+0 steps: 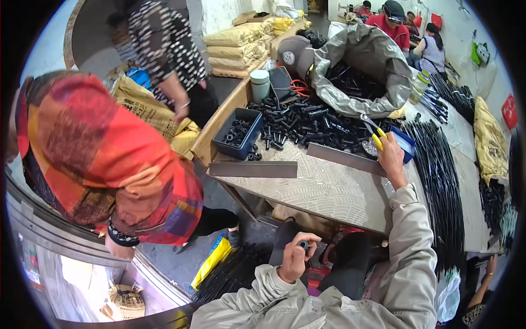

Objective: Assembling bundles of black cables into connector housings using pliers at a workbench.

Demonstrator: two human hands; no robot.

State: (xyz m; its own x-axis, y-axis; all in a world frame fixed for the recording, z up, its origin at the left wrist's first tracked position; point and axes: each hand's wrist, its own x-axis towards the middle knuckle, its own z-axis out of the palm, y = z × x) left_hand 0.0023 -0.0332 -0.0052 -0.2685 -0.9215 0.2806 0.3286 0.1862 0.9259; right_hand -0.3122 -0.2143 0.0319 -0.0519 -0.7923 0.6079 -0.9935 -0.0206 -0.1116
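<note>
Yellow-handled pliers (377, 141) out over the bench (323, 192)

Right hand (392, 156) reaching forward, fingers wrapped round that one pair at the bench's right side — left hand (293, 263) tucked in by the lap, fingers curled round one dark tubular part (303, 245). One blue bin (233, 150) holds black rings; one grey sack (327, 90) gapes — dark parts inside. Two metal strips (253, 169) lie here.

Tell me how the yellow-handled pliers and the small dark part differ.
The pliers have yellow handles; the small part is dark with a round end. The right hand holds the pliers over the table; the left hand holds the part nearer the body. Both are held in bare hands.
</note>
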